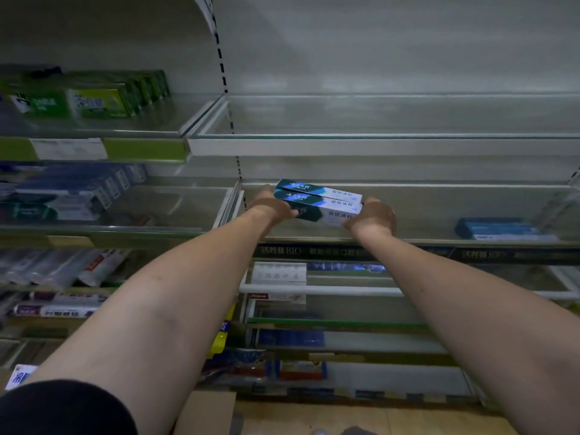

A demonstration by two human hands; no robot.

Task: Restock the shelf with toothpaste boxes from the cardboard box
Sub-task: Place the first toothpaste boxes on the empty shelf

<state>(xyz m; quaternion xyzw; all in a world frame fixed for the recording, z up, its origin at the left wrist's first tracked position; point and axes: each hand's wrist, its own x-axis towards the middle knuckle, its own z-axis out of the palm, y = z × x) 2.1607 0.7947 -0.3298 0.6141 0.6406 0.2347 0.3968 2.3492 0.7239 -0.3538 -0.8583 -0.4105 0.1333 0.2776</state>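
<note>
A: Nearest us is a black sleeve [62, 409], then two bare forearms reaching out. What's being done?

B: Placing stock. The left hand [271, 207] curls round one end of a small stack of toothpaste boxes [317, 200], and the right hand [372, 219] clamps the other end. The stack is at the left end of the shelf [439, 211], past its clear front lip [408, 240]. I can't tell whether it's resting down yet.

A: And next?

B: Probably lower it flat, slide it back square to the left wall, then let go with both hands.

A: Anything in the way?

B: Only that lip to clear. A blue box [499, 229] lies well apart to the right. The tan flap at the bottom is likely the cardboard box [207, 409].
</note>
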